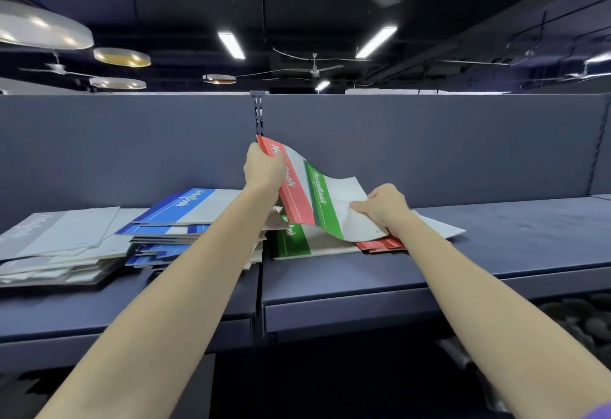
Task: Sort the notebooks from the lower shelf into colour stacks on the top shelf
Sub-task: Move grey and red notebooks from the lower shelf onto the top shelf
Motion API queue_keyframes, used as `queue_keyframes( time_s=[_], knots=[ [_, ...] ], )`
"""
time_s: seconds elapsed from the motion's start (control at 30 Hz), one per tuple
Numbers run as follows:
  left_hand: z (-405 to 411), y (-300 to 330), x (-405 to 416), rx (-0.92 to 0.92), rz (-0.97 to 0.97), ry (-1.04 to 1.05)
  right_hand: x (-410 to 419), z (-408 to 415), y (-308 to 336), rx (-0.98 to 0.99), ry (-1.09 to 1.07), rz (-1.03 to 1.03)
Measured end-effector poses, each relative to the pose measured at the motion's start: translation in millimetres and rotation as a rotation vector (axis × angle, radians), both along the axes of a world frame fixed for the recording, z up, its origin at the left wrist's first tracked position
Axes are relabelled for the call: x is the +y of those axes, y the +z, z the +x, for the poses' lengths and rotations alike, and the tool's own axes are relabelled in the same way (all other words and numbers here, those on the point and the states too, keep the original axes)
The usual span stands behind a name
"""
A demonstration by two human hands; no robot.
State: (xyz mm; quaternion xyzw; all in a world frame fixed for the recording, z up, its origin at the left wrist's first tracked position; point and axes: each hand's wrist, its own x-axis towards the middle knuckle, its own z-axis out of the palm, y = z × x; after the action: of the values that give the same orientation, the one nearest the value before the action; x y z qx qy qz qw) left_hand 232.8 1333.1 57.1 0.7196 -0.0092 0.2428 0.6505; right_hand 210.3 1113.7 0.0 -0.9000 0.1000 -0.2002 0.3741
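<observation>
2 notebooks are in the air above the top shelf (pixel 496 240), so the step in hand looks like splitting a mixed pair before each goes to its own colour stack. The left hand (pixel 264 167) grips the red notebook (pixel 292 187) by its upper edge, fingers curled round it, and holds it tilted up against the back panel (pixel 132 144). The right hand (pixel 383 207) pinches the green notebook (pixel 325 200) on its pale cover, thumb on top; that notebook bends in a soft curve and overlaps the red one.

Below them lie 4 stacks on the shelf: a grey stack (pixel 56 243) far left, a blue stack (pixel 172 220) beside it, a green stack (pixel 297 241) under the raised pair, and a red stack (pixel 380 245) just under the right hand. The next move likely calls for pulling the 2 apart and lowering each flat onto its match. Covers are thin, floppy card with a coloured band and white lettering.
</observation>
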Motion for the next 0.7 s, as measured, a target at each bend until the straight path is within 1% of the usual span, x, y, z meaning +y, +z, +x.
queue_keyframes(
  time_s=[0.1, 0.17, 0.27, 0.37, 0.47, 0.57, 0.63, 0.7],
  knots=[
    [-5, 19, 15, -0.022, 0.134, 0.056, 14, 2, 7, 0.09, 0.047, -0.122],
    [-8, 31, 29, 0.01, 0.16, 0.079, 26, 2, 11, 0.12, 0.064, -0.193],
    [-11, 38, 53, 0.054, 0.127, 0.09, 43, -1, 15, 0.159, 0.073, -0.283],
    [-11, 36, 70, 0.064, 0.099, 0.09, 53, -1, 19, 0.223, 0.071, -0.353],
    [-13, 35, 77, 0.062, 0.03, 0.074, 57, -1, 21, 0.308, 0.109, -0.43],
    [-9, 37, 78, 0.042, -0.015, 0.045, 55, -4, 13, 0.266, 0.102, -0.459],
    [-10, 38, 74, 0.053, -0.038, 0.02, 53, -6, 7, 0.213, 0.052, -0.463],
    [-15, 38, 66, 0.089, -0.106, -0.039, 51, -1, 6, 0.103, 0.007, -0.382]
  ],
)
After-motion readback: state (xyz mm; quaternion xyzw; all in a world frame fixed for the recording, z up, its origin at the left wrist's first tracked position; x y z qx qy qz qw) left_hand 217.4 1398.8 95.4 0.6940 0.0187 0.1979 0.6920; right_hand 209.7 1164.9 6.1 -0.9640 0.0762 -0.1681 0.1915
